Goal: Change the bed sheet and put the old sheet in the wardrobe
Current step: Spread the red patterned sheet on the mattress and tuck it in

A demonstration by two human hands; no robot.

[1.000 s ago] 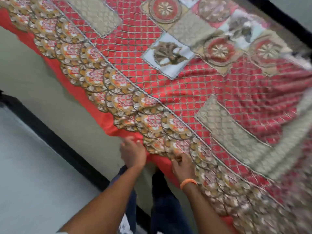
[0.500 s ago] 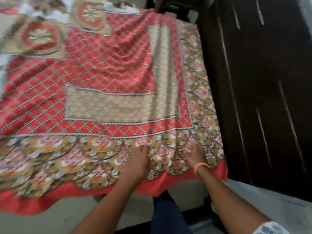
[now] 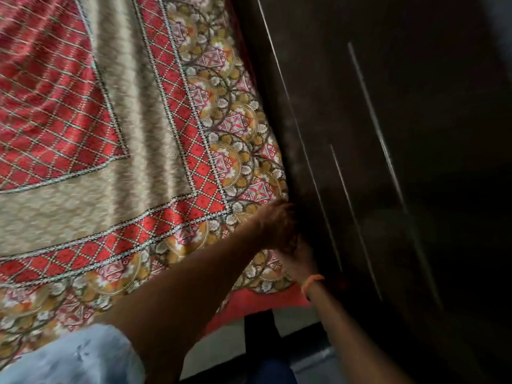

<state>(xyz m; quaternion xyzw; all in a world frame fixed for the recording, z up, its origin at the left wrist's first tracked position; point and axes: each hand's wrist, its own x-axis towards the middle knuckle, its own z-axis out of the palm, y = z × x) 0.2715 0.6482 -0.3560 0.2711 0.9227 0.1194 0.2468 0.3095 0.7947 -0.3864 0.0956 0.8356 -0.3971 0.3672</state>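
A red and beige patterned bed sheet (image 3: 133, 151) with a floral border lies spread over the bed, filling the left of the view. Both hands meet at its near right corner, against the dark wardrobe. My left hand (image 3: 277, 225) reaches across onto the sheet's right edge, its fingers curled at the gap beside the wardrobe. My right hand (image 3: 297, 263), with an orange band at the wrist, lies just below it on the corner of the sheet. The fingers of both hands are partly hidden and blurred, so the grip on the cloth is unclear.
A dark wardrobe (image 3: 401, 162) with thin vertical handles stands tight against the bed's right side. The sheet's plain red hem (image 3: 249, 303) hangs over the bed's front edge. Pale floor and my dark trousers (image 3: 271, 370) show at the bottom.
The view has swung right along the bed's edge. Both hands have moved from the middle of the border to the right corner beside the wardrobe.
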